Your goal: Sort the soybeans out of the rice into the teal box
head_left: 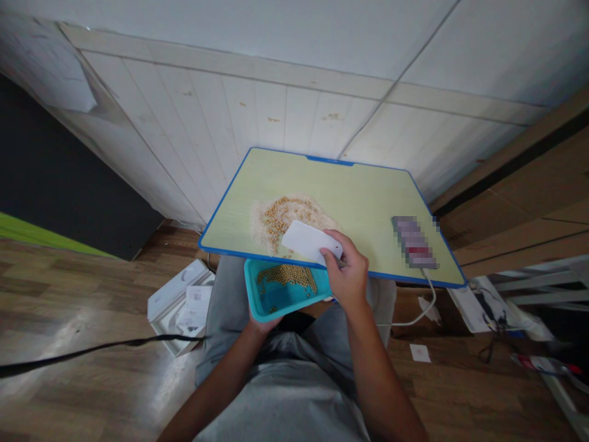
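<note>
The yellow-green tabletop [368, 190] is edged in blue. Just below its near edge, a turquoise tub [289, 301] is supported from beneath by the left hand [267, 324], whose fingers are hidden; their grip cannot be told. The tub is judged light and slightly flexible, best held by base and rim; it is rectangular and part-filled. A spread of pale grain [256, 224] lies on the tabletop, judged loose and easily scattered. A white scraper [301, 238] is held at the spread's near right side, one end pinched by the right hand's [348, 267] fingers. It is judged light, stiff and best gripped there; flat, corners rounded. Beans [289, 274], tan and round, are noted in tub and spread, judged hard and prone to roll.
</note>
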{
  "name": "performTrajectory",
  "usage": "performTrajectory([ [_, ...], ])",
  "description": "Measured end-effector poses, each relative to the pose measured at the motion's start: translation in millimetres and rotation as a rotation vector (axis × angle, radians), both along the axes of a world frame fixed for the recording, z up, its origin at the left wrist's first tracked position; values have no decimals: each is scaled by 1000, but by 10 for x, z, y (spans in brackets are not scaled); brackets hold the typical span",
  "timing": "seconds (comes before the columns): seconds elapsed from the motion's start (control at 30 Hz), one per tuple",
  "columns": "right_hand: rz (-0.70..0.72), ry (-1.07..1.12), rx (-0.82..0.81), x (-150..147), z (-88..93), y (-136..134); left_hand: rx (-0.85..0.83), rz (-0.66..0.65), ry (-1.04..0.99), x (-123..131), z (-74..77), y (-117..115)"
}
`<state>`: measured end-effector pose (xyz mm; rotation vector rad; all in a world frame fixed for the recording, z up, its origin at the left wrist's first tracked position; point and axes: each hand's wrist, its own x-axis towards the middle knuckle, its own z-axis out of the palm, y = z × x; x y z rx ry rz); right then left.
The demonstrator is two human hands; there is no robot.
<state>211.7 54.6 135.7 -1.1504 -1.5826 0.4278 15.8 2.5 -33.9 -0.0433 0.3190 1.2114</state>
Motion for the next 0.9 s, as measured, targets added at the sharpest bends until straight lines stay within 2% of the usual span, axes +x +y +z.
performTrajectory([
  [0.13, 49, -9, 6, 3, 5, 6, -38, -3, -6, -5, 59, 1],
  [0.5, 116, -42, 13, 25, 51, 11, -155, 1, 57, -17, 352, -40],
  [0.6, 147, -56, 14, 54, 80, -3, -165, -12, 81, -27, 375, -44],
  [0.9, 48, -17, 17, 160, 41, -42, -175, -9, 106, -36, 329, -65],
])
